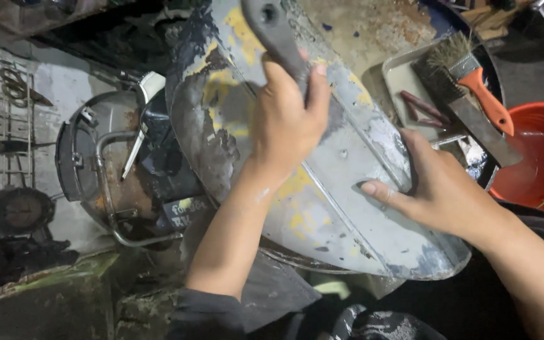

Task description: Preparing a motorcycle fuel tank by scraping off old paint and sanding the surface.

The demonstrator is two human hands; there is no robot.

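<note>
Head view: left hand [288, 119] clamped on one tool handle [275, 31], right hand [439, 189] flat on one panel [341, 208].

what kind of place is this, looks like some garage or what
Probably a small repair or bodywork workshop. The left hand works a dark tool over a curved metal panel with worn yellow paint, a wire brush lies on a tray, and a rusty drum stands nearby.
</note>
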